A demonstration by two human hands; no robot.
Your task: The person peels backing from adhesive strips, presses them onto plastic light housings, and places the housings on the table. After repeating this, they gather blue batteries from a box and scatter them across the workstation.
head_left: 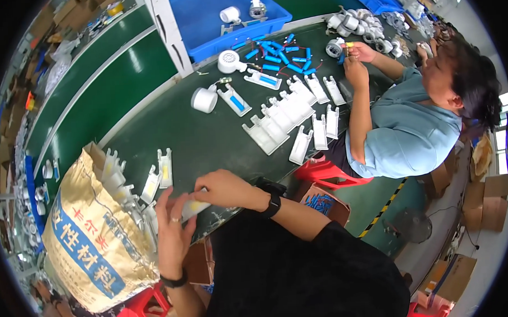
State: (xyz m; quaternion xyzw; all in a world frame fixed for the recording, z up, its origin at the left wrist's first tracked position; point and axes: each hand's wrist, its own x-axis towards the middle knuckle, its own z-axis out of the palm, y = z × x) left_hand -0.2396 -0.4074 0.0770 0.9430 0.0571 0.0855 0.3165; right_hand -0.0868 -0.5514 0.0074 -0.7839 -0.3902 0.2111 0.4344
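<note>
Casing (pixel 195 207): white plastic, oblong, yellow-patched.
Left hand (pixel 174 217) and right hand (pixel 226 189) pinch it beside creased tan sack (pixel 90 233).

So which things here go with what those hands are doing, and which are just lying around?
Seemingly part of the job:
white casing between the left hand and right hand
two yellow-patched casings nearby
sack holding white parts

Apparently just lying about:
floor fan
cardboard boxes on the right
</note>
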